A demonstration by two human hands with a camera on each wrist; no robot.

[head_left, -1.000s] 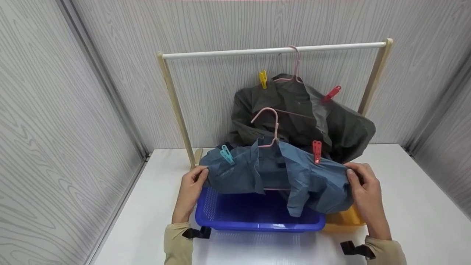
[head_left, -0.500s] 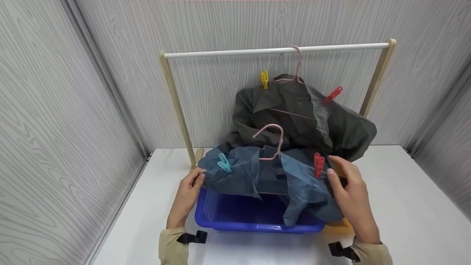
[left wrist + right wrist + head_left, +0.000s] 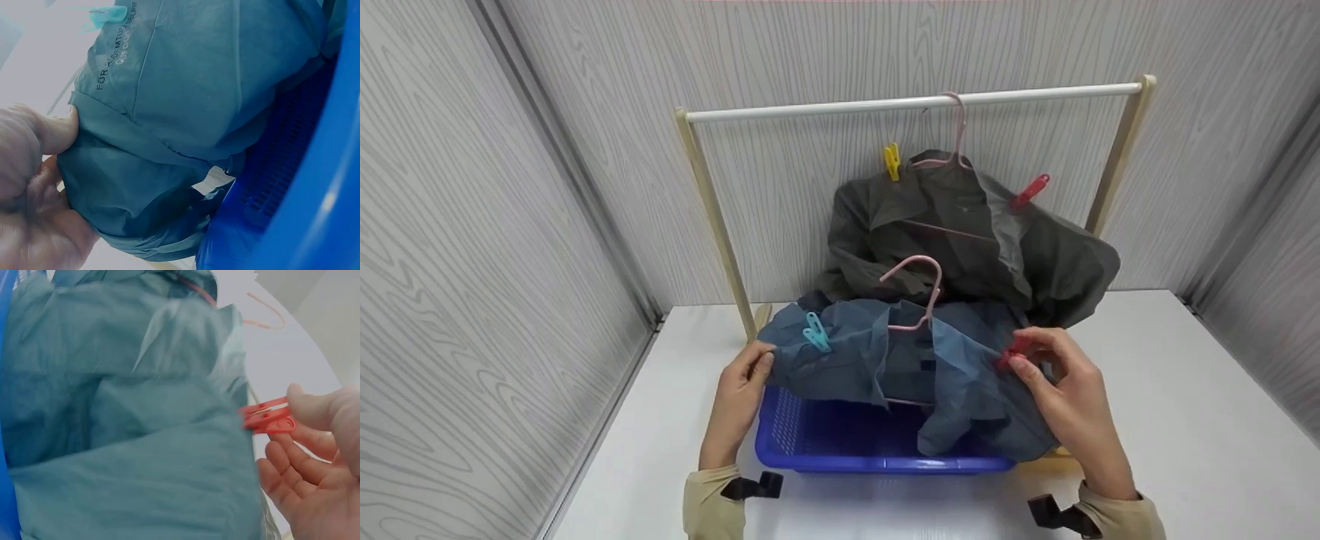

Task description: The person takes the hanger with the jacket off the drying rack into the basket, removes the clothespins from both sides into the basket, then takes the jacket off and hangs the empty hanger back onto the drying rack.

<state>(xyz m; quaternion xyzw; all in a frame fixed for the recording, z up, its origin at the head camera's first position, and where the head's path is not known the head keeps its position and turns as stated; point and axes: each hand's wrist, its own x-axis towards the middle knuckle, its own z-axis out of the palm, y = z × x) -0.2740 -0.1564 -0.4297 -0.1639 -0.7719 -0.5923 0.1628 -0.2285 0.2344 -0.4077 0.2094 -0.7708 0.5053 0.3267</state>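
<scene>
A blue jacket [image 3: 840,360] on a pink hanger [image 3: 936,289] lies spread over a blue basket [image 3: 885,465]. My left hand [image 3: 741,394] pinches the garment's left edge between thumb and fingers; printed lettering shows near it in the left wrist view. With thumb and fingers, my right hand [image 3: 1076,394] grips a red clothespin [image 3: 269,416] whose front end sits on the jacket's right shoulder. A teal clothespin [image 3: 815,334] is clipped to the left shoulder. The hanger's hook sticks up free, apart from the rail.
Behind stands a rack with a white rail [image 3: 810,110] and wooden posts. A dark grey jacket [image 3: 930,199] hangs from it on another pink hanger, with a yellow clothespin [image 3: 892,162] and a second red clothespin [image 3: 1031,190]. An orange container [image 3: 1046,463] shows beside the blue basket.
My right hand has let go of the jacket's right edge and moved left to grip the red clothespin. The jacket and its hanger have sunk lower. My left hand still holds its edge.
</scene>
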